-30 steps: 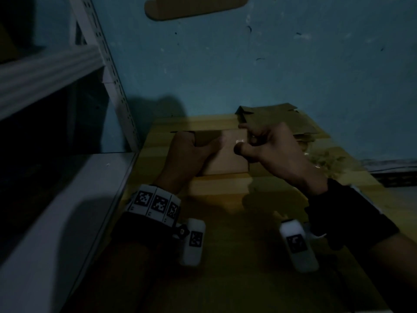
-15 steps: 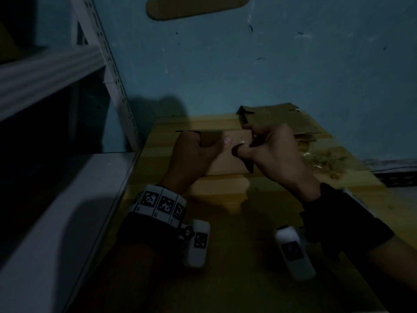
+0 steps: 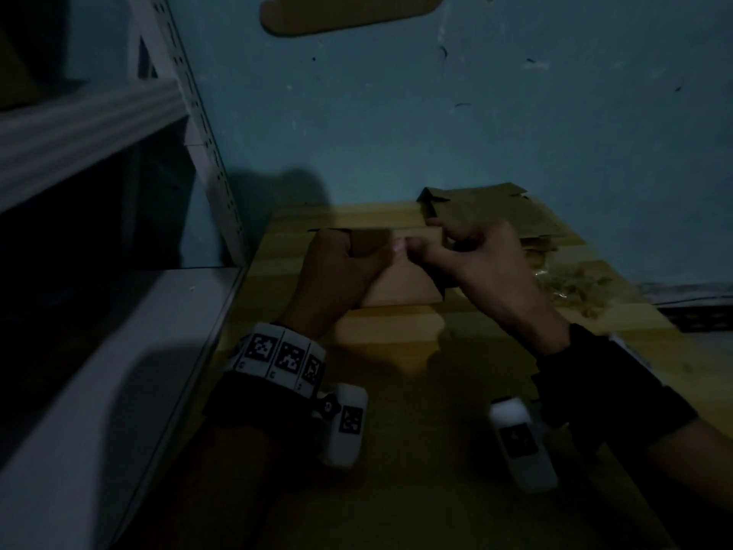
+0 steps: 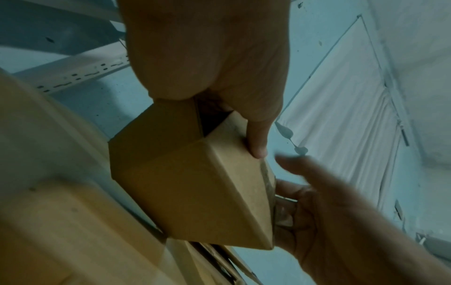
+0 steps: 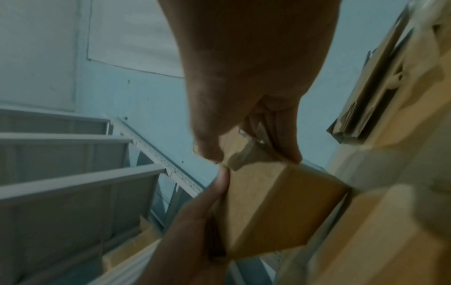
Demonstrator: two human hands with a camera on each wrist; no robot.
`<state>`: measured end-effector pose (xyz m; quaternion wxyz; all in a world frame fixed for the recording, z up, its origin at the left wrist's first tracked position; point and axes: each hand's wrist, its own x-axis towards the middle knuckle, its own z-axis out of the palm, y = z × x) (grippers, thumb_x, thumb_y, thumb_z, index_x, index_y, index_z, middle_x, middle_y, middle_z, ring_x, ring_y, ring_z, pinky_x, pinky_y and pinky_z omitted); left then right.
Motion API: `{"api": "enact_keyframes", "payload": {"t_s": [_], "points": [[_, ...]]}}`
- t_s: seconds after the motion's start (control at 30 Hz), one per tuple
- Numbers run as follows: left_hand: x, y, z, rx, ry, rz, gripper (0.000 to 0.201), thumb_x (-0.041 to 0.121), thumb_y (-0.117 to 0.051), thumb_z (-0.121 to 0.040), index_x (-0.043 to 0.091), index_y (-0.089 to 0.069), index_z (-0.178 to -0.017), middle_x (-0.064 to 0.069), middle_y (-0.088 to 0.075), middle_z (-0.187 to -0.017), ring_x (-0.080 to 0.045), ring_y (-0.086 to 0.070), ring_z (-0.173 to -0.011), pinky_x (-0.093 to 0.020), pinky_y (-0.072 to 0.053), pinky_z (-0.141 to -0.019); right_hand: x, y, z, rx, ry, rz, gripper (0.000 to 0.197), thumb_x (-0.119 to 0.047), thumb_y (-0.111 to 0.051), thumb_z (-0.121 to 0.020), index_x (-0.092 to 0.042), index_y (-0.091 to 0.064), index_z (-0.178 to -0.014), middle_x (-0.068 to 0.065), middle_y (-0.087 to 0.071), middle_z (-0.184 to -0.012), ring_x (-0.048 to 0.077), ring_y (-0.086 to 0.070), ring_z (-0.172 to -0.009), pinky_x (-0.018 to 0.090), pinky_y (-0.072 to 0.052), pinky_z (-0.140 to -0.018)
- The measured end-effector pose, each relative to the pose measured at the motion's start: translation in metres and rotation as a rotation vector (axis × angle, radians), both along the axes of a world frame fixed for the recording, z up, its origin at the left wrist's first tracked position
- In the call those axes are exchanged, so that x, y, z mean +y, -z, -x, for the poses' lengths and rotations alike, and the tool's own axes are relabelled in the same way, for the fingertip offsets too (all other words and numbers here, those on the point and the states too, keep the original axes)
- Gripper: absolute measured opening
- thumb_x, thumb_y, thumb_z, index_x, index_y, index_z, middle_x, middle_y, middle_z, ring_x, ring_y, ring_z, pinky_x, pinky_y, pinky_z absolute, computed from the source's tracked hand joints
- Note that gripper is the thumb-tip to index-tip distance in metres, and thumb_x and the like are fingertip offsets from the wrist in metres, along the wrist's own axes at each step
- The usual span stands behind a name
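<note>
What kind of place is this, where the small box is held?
Probably a storeroom or packing corner: a slotted metal shelving rack beside the wooden table, flat cardboard blanks stacked by the wall, and the half-folded small cardboard box.

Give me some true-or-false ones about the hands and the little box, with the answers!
1. The left hand and the right hand both hold the small cardboard box. True.
2. The wall is red. False: the wall is blue.
3. A stack of flat cardboard lies just beyond the right hand. True.
4. The metal shelf rack stands on the person's right. False: the metal shelf rack is on their left.
</note>
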<state>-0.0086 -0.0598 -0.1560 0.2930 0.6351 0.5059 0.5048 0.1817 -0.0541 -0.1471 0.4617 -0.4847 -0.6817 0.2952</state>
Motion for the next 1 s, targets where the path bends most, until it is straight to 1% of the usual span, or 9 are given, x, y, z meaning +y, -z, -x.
{"api": "enact_keyframes", "payload": {"t_s": [0.2,0.27,0.37,0.5,0.57,0.63,0.77,0.9,1.0], "points": [[0.001,0.001,0.0,-0.026,-0.008,0.025,0.026,0.037,-0.076,-0.083,0.011,-0.075,-0.084,-0.006,-0.073,-0.078,-0.021,-0.068,-0.069,-0.04,-0.054,-0.06,0.007,0.0,-0.001,-0.033,-0.03,-0.034,0.038,-0.02,-0.077,-0.087,0.006,-0.071,-0.115,0.015,-0.076,-0.104,0.013,-0.071,-0.103,0.04,-0.06,-0.088],[-0.001,0.0,0.0,-0.058,-0.001,0.039,0.029,0.033,-0.076,-0.085,0.004,-0.076,-0.091,-0.015,-0.074,-0.086,-0.034,-0.069,-0.078,-0.051,-0.056,-0.068,0.007,-0.002,-0.004,-0.076,-0.066,-0.03,0.027,-0.016,-0.074,-0.09,0.008,-0.072,-0.103,0.02,-0.076,-0.095,0.014,-0.07,-0.106,0.042,-0.057,-0.093],[-0.002,0.0,0.0,-0.091,0.001,0.076,0.026,0.028,-0.074,-0.086,0.003,-0.075,-0.089,-0.021,-0.073,-0.088,-0.042,-0.067,-0.082,-0.054,-0.055,-0.067,0.006,-0.003,-0.008,-0.11,-0.146,0.001,0.009,-0.011,-0.071,-0.092,-0.014,-0.073,-0.083,0.016,-0.076,-0.098,-0.001,-0.067,-0.103,0.046,-0.055,-0.098],[-0.003,0.0,0.001,-0.105,0.015,0.094,0.02,0.028,-0.074,-0.085,0.008,-0.075,-0.087,-0.012,-0.074,-0.085,-0.023,-0.068,-0.073,-0.04,-0.054,-0.066,0.006,-0.004,-0.01,-0.126,-0.192,-0.011,0.044,-0.002,-0.068,-0.093,-0.041,-0.05,-0.079,0.008,-0.07,-0.072,0.017,-0.068,-0.108,0.023,-0.048,-0.097],[-0.003,0.0,0.001,-0.126,0.026,0.107,0.024,0.029,-0.073,-0.084,0.007,-0.075,-0.095,-0.005,-0.074,-0.084,-0.015,-0.068,-0.073,-0.033,-0.053,-0.063,0.006,-0.002,-0.01,-0.104,-0.203,0.014,0.026,-0.002,-0.066,-0.094,-0.028,-0.066,-0.09,0.012,-0.073,-0.08,0.013,-0.068,-0.107,0.018,-0.046,-0.091],[-0.002,0.0,0.003,-0.136,0.028,0.106,0.017,0.027,-0.072,-0.085,0.011,-0.074,-0.091,0.008,-0.072,-0.074,-0.005,-0.066,-0.065,-0.022,-0.049,-0.058,0.006,-0.002,-0.011,-0.052,-0.219,0.04,0.023,-0.004,-0.061,-0.098,-0.006,-0.069,-0.119,0.009,-0.073,-0.115,0.004,-0.064,-0.108,0.014,-0.05,-0.082],[-0.001,0.0,0.005,-0.141,0.03,0.092,0.01,0.025,-0.071,-0.087,0.016,-0.072,-0.085,0.011,-0.071,-0.071,-0.003,-0.066,-0.064,-0.017,-0.048,-0.056,0.002,-0.005,-0.01,0.044,-0.254,0.086,0.02,-0.028,-0.061,-0.099,-0.02,-0.079,-0.098,0.005,-0.06,-0.143,0.0,-0.052,-0.13,0.029,-0.059,-0.09],[0.002,0.0,0.003,-0.122,0.015,0.097,0.021,0.03,-0.073,-0.086,0.01,-0.075,-0.094,-0.002,-0.075,-0.086,-0.014,-0.071,-0.077,-0.027,-0.052,-0.064,0.004,-0.001,-0.002,-0.132,-0.07,-0.032,0.041,-0.036,-0.081,-0.081,-0.009,-0.076,-0.112,0.004,-0.067,-0.133,-0.001,-0.064,-0.114,0.027,-0.056,-0.092],[0.001,0.001,0.002,-0.12,0.014,0.09,0.02,0.027,-0.073,-0.086,0.008,-0.075,-0.092,-0.003,-0.074,-0.084,-0.013,-0.069,-0.073,-0.028,-0.052,-0.063,0.003,0.0,0.002,-0.171,-0.053,-0.049,0.046,-0.026,-0.078,-0.086,-0.005,-0.069,-0.125,0.004,-0.07,-0.127,0.006,-0.066,-0.11,0.035,-0.055,-0.095]]}}
